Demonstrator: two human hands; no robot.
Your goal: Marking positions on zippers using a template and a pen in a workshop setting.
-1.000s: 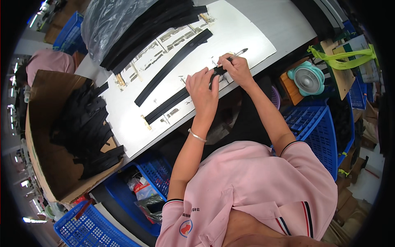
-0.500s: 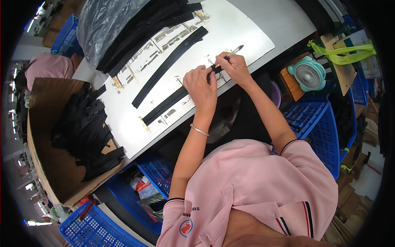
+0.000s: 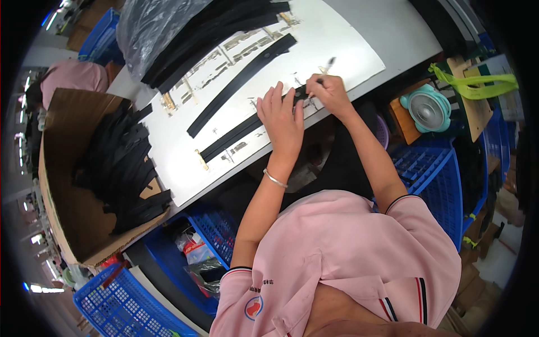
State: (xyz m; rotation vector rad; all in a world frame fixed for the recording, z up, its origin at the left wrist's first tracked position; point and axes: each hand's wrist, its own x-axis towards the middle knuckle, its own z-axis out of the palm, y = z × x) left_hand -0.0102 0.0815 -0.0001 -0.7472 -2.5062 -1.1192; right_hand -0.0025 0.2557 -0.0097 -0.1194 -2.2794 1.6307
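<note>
A black fabric strip (image 3: 233, 138) lies along the near side of a white board (image 3: 182, 171). My left hand (image 3: 281, 116) rests on this strip with its fingers stretched and apart. Farther along, at the strip's right end, my right hand (image 3: 331, 94) is closed round a pen (image 3: 328, 65), whose upper end sticks up past the fingers; the tip is hidden by the hand. Another black strip (image 3: 238, 87) lies loose and slightly curved behind the first. A thick pile of black strips (image 3: 210, 39) covers the far part of the board.
A cardboard box (image 3: 62, 168) full of black strips stands at the left. Clear plastic sheeting (image 3: 151, 33) lies at the back. On the right are a teal fan (image 3: 426, 109) and a blue basket (image 3: 435, 168). Another blue basket (image 3: 132, 303) stands low left. A person in pink (image 3: 73, 81) sits beyond.
My left hand's fingers have straightened and spread over the strip. My right hand has shifted slightly right along it with the pen. The whole view has shifted a little.
</note>
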